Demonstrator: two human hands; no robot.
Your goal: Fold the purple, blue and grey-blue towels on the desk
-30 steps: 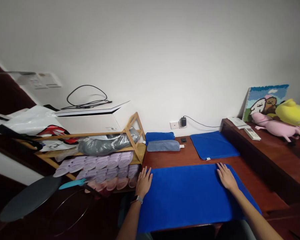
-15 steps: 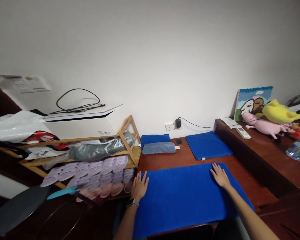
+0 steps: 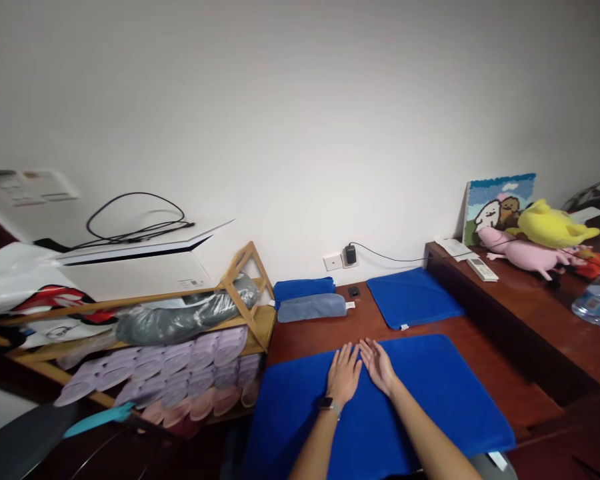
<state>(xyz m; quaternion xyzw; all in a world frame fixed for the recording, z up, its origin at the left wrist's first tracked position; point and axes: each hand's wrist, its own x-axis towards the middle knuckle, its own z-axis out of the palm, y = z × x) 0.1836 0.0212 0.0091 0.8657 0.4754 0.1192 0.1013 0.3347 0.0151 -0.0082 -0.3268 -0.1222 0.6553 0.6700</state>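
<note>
A large blue cloth [image 3: 440,393] lies spread over the near part of the brown table [image 3: 325,337], one corner with a white tag hanging at the front right. My left hand [image 3: 344,375], with a watch on its wrist, rests palm down near the middle of the cloth's far edge. Close beside it is my right hand [image 3: 379,368], turned partly on its side with the fingers stretched out. Neither hand holds anything. Farther back lie a folded blue cloth [image 3: 413,298], a rolled grey-blue cloth [image 3: 311,307] and a rolled blue cloth [image 3: 304,288].
At left, a wooden rack [image 3: 263,327] holds several lilac and pink slippers [image 3: 187,360] and a white box [image 3: 145,267]. On the raised right surface are a remote control [image 3: 482,269], a pink plush toy [image 3: 520,251], a yellow plush toy [image 3: 553,225] and a bottle [image 3: 597,303].
Both hands have moved inward from the cloth's two sides and now lie close together at its far middle. The right hand has turned onto its side. The view has shifted slightly.
</note>
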